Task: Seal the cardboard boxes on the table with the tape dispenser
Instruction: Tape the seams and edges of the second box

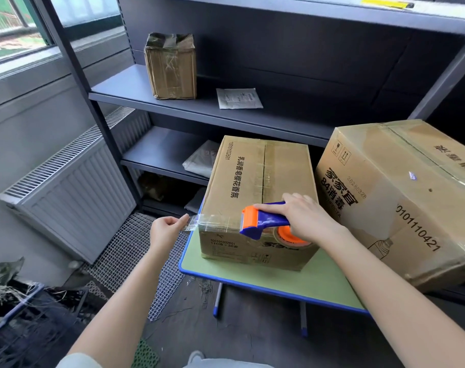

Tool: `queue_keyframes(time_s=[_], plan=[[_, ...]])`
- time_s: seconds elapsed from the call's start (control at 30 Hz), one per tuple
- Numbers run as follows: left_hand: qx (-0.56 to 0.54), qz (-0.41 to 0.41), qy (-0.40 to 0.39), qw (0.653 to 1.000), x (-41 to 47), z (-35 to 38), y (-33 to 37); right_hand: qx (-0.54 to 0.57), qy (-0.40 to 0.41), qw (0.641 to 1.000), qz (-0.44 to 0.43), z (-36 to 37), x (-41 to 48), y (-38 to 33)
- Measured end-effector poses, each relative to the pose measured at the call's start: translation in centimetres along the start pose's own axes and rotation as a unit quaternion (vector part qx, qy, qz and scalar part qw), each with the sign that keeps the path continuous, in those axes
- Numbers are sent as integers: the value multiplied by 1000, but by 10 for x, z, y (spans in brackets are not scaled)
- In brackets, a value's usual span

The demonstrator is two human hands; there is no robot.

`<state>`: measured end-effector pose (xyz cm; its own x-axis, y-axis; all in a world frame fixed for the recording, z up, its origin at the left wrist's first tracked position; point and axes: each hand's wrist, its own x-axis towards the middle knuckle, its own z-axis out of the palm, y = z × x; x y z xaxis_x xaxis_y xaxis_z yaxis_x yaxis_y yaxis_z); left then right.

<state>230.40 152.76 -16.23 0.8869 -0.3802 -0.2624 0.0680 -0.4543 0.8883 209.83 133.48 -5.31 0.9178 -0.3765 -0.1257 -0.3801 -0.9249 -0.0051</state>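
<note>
A cardboard box (252, 176) with black print stands on the small green table (300, 282). My right hand (303, 216) grips a blue and orange tape dispenser (263, 221) at the box's near top edge. A strip of clear tape (212, 221) runs from the dispenser leftward past the box's corner. My left hand (166, 229) pinches the free end of that tape, just left of the box. A larger cardboard box (401, 197) sits tilted at the table's right side, touching the first box.
Dark metal shelves (199, 104) stand behind the table, holding a small taped box (170, 66) and a white packet (238, 98). A white radiator (72, 192) is on the left wall. Mesh mats (135, 261) and dark crates (26, 320) lie on the floor.
</note>
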Motion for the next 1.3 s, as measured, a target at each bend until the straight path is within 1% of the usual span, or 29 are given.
queue_keyframes(time_s=[0.1,0.2,0.33,0.37,0.4,0.47,0.5,0.53,0.57,0.6,0.63,0.67,0.7,0.73,0.77,0.9,0.93,1.03,1.13,1.27,1.3], plan=[[-10,-12,-40,999,-7,15,-11,3,-8,1000,-1,0,1,1],[-30,-32,-51,998,-12,27,-14,11,-13,1000,-2,-1,2,0],[-30,-91,-90,991,-13,31,-24,10,-17,1000,-7,-1,4,1],[-28,-75,-81,993,-14,33,-24,9,-16,1000,-5,-1,3,1],[-15,-38,-53,998,-16,35,-23,9,-18,1000,-4,-1,3,1],[-8,72,29,997,-20,37,-13,7,-21,1000,-6,-2,2,2],[-11,137,57,989,-23,35,-4,7,-20,1000,-8,-2,2,3],[-4,213,62,975,-25,33,3,7,-19,1000,-9,-2,3,3],[24,298,43,953,-27,31,9,10,-21,1000,-10,-2,3,4],[83,381,11,921,-28,31,11,14,-21,1000,-11,-1,4,5],[159,452,-11,878,-29,34,11,16,-22,1000,-11,-1,4,6],[232,503,-17,832,-30,40,8,17,-22,1000,-12,-1,5,7],[291,530,-18,796,-29,47,5,17,-24,999,-12,-1,5,8],[334,537,-20,774,-29,54,1,18,-25,999,-12,-1,6,8],[356,540,-16,762,-27,60,-1,19,-26,999,-10,-1,5,7],[412,549,0,728,-10,55,-2,14,-21,1000,-9,-5,7,-1],[424,543,-2,725,-5,48,-1,16,-12,1000,-10,-6,9,-7],[452,515,-10,728,11,27,5,13,16,1000,-13,-5,25,-31],[478,474,-33,739,19,18,5,6,17,1000,-10,-4,37,-40],[451,459,-63,763,20,18,2,16,2,1000,-20,-6,37,-33],[444,464,-67,764,21,19,1,18,-2,1000,-25,-7,34,-29]])
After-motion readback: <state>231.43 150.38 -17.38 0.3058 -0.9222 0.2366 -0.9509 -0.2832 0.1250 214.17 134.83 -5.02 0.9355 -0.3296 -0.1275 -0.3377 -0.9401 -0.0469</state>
